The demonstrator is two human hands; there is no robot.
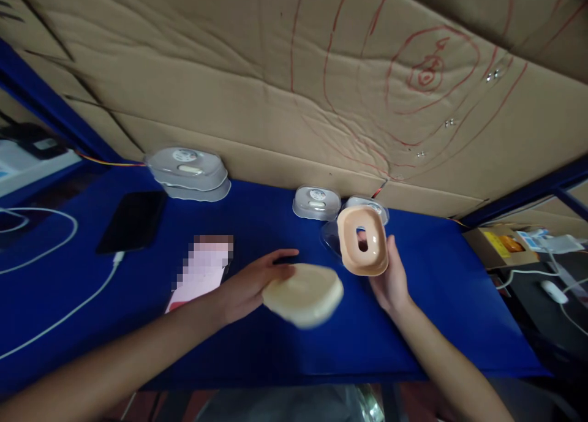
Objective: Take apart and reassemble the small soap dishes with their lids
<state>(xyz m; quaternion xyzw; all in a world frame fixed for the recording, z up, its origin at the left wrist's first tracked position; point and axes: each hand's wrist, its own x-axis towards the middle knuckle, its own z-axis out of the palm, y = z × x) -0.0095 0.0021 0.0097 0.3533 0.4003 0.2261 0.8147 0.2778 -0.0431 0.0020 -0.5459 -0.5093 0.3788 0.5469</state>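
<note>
My left hand is closed on the edge of a cream-coloured, rounded piece, which is blurred by motion and tilted above the blue table. On the right, my right hand grips a peach plastic shell from behind and below. The shell has rounded corners, a raised rim and an oval hole in its middle, through which part of a finger shows. The two pieces are apart. Behind the shell stands a clear plastic case, partly hidden by it. Another clear case with a round label sits just left.
Stacked clear cases stand at the back left against a cardboard wall marked with red lines. A black phone on a white cable and a second, lit phone lie left on the blue table.
</note>
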